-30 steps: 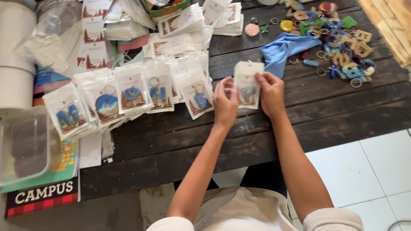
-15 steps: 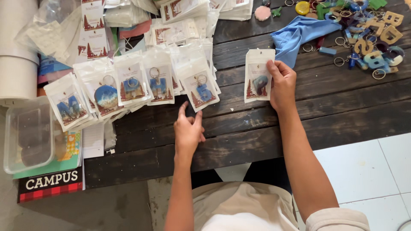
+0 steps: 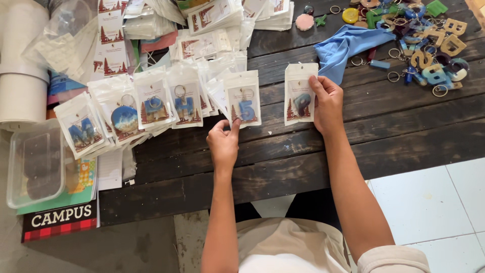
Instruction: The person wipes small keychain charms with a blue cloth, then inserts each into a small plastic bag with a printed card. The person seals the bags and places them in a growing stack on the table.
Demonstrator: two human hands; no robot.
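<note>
My right hand (image 3: 327, 103) holds a clear packet with a blue keychain (image 3: 300, 96) flat on the dark wooden table (image 3: 313, 156), fingers on its right edge. My left hand (image 3: 223, 143) touches the bottom edge of another packet with a blue keychain (image 3: 243, 100), at the right end of a row of packed keychains (image 3: 146, 108). Each packet has a white card backing and a metal ring.
Piles of packets and cards (image 3: 202, 25) lie at the back. A blue cloth (image 3: 348, 48) and loose coloured letter keychains (image 3: 429, 45) sit at the far right. A clear plastic box (image 3: 35, 164), a book (image 3: 60, 217) and a white roll (image 3: 20, 96) are at the left.
My left hand let go of the packet both hands held and moved left to the end of the row. My right hand kept the packet on the table.
</note>
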